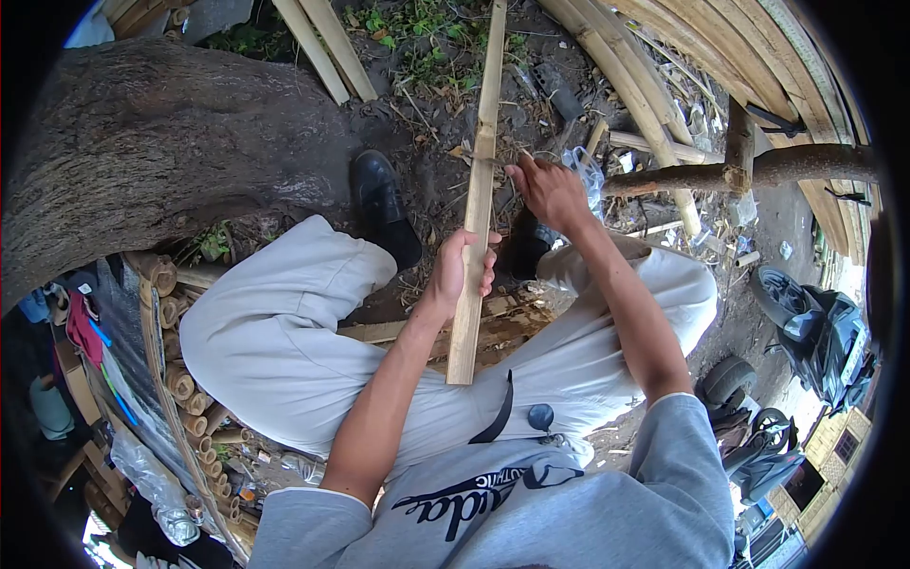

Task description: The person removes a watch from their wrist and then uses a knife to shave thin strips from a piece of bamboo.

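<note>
A long split bamboo strip [482, 180] runs away from my lap, its near end close to my waist. My left hand [453, 270] is closed around the strip's lower part, thumb on one side and fingers on the other. Farther up on the right, my right hand [553, 194] is closed on a knife, mostly hidden by the fingers. Its thin dark blade [495, 161] lies across the strip just below a node. Whether the edge is cutting in is too small to tell.
A thick tree trunk [180, 156] lies at the left. Long bamboo pieces [630, 81] lean at the upper right near a horizontal branch [787, 169]. Cut bamboo poles [180, 384] are stacked at lower left. A parked motorcycle [815, 322] stands at the right.
</note>
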### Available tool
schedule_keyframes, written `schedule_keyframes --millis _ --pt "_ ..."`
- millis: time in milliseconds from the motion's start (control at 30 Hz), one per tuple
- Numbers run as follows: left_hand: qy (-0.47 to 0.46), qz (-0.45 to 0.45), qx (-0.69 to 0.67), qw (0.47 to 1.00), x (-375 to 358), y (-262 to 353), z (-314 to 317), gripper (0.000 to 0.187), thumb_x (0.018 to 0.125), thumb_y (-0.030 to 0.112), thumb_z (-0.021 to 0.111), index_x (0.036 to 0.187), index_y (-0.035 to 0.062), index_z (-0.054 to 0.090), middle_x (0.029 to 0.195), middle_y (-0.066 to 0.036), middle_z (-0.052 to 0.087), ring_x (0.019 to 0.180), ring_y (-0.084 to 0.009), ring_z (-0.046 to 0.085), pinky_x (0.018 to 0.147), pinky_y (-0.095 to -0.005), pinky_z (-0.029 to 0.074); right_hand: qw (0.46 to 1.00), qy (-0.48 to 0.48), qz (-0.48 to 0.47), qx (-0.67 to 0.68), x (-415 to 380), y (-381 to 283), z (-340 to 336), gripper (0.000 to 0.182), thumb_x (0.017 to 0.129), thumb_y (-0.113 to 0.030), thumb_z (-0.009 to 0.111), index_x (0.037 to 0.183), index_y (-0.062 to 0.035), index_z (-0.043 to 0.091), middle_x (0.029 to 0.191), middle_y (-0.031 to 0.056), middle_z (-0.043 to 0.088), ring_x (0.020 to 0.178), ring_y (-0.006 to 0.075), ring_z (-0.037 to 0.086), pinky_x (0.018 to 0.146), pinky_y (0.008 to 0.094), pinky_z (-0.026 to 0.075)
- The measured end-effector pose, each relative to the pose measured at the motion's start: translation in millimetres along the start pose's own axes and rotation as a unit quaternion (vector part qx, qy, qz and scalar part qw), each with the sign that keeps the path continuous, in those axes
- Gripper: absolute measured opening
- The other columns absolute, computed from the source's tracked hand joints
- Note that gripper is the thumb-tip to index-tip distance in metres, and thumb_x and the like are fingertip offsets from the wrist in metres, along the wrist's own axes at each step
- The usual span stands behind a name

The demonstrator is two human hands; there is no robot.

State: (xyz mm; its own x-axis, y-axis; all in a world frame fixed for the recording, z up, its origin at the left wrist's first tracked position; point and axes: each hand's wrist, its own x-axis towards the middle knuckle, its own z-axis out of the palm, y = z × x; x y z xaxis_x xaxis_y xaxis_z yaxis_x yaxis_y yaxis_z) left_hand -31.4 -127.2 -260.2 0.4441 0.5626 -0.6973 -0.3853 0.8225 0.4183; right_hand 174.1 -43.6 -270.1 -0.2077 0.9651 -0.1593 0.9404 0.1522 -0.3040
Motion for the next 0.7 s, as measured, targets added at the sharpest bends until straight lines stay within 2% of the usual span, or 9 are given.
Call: schedule_keyframes --millis 67,133,167,233,433,467,567,667,700 --pt "0.007 -0.004 -0.001 1.0 -1 2 0 0.042 0.092 0.03 0.046 0.117 -0.0023 0.056 0.073 -0.004 0.053 0.051 -0.0134 0.05 0.044 -0.0283 0.042 1.0 -0.003 -0.028 0.004 -19 -19 -13 0.038 0.105 -0.041 0.047 0.095 -0.0058 0.058 0.081 0.0172 0.068 0.079 0.0398 0.067 0.073 0.0494 0.053" --pt "-0.008 -0.01 -0.025 1.0 -2 3 3 0.038 0.085 0.016 0.052 0.117 -0.0033 0.056 0.071 -0.004 0.052 0.05 -0.013 0.05 0.043 -0.0284 0.042 0.988 0.037 -0.152 0.006 -37 -30 -15 0.041 0.105 -0.042 0.047 0.091 -0.0044 0.058 0.08 0.0165 0.065 0.077 0.0402 0.065 0.069 0.0499 0.051" --pt "-0.005 -0.011 -0.027 1.0 -1 3 5 0.038 0.085 0.016 0.052 0.117 -0.0033 0.056 0.071 -0.004 0.052 0.05 -0.013 0.05 0.043 -0.0284 0.042 0.985 0.035 -0.166 0.012 -41 -32 -13 0.042 0.105 -0.041 0.048 0.088 -0.0042 0.058 0.078 0.0166 0.064 0.076 0.0395 0.066 0.067 0.0488 0.052" --pt "0.022 0.017 0.051 0.998 -3 0 8 0.039 0.08 0.008 0.055 0.117 -0.0049 0.054 0.068 -0.003 0.051 0.048 -0.0123 0.049 0.042 -0.0284 0.041 0.99 0.032 -0.137 0.03 -33 -22 -1 0.041 0.104 -0.042 0.05 0.089 -0.0048 0.06 0.078 0.0169 0.065 0.076 0.0397 0.066 0.066 0.0488 0.053" --pt "0.022 0.017 0.066 0.997 -4 3 8 0.036 0.078 0.006 0.057 0.112 -0.0054 0.054 0.066 -0.003 0.049 0.047 -0.0113 0.049 0.041 -0.0276 0.041 1.0 0.01 0.022 0.018 2 5 12 0.044 0.105 -0.043 0.046 0.09 -0.0033 0.057 0.075 0.0195 0.066 0.068 0.0425 0.065 0.06 0.0517 0.051" --pt "0.024 0.015 0.065 0.997 -4 5 8 0.034 0.078 0.006 0.057 0.11 -0.005 0.055 0.066 -0.003 0.05 0.047 -0.0112 0.049 0.041 -0.0276 0.04 0.999 0.013 0.025 0.02 -7 -8 4 0.044 0.105 -0.043 0.046 0.09 -0.0033 0.057 0.075 0.0195 0.066 0.068 0.0425 0.065 0.06 0.0517 0.051" --pt "0.019 0.015 0.077 0.997 0 2 6 0.028 0.078 0.006 0.058 0.105 -0.0038 0.056 0.066 -0.002 0.049 0.047 -0.0108 0.048 0.04 -0.0276 0.04 0.989 -0.028 -0.14 0.031 -42 -40 -15 0.043 0.103 -0.044 0.051 0.087 -0.0052 0.06 0.074 0.0171 0.067 0.067 0.0406 0.066 0.06 0.0496 0.052" --pt "0.041 0.048 0.134 0.989 -2 -4 9 0.025 0.079 0.007 0.058 0.102 -0.003 0.058 0.065 -0.002 0.049 0.047 -0.0099 0.048 0.04 -0.0273 0.04 0.989 -0.026 -0.125 0.076 -37 -32 -5 0.043 0.103 -0.045 0.051 0.088 -0.0055 0.06 0.075 0.0161 0.067 0.066 0.0405 0.066 0.061 0.0494 0.051" --pt "0.046 0.048 0.14 0.988 1 -5 6 0.025 0.079 0.007 0.058 0.102 -0.0025 0.058 0.065 -0.002 0.05 0.047 -0.0089 0.049 0.04 -0.0265 0.04 0.99 -0.07 -0.105 0.068 -28 -30 -5 0.044 0.103 -0.046 0.05 0.088 -0.005 0.06 0.077 0.016 0.067 0.069 0.0402 0.066 0.063 0.0491 0.052"
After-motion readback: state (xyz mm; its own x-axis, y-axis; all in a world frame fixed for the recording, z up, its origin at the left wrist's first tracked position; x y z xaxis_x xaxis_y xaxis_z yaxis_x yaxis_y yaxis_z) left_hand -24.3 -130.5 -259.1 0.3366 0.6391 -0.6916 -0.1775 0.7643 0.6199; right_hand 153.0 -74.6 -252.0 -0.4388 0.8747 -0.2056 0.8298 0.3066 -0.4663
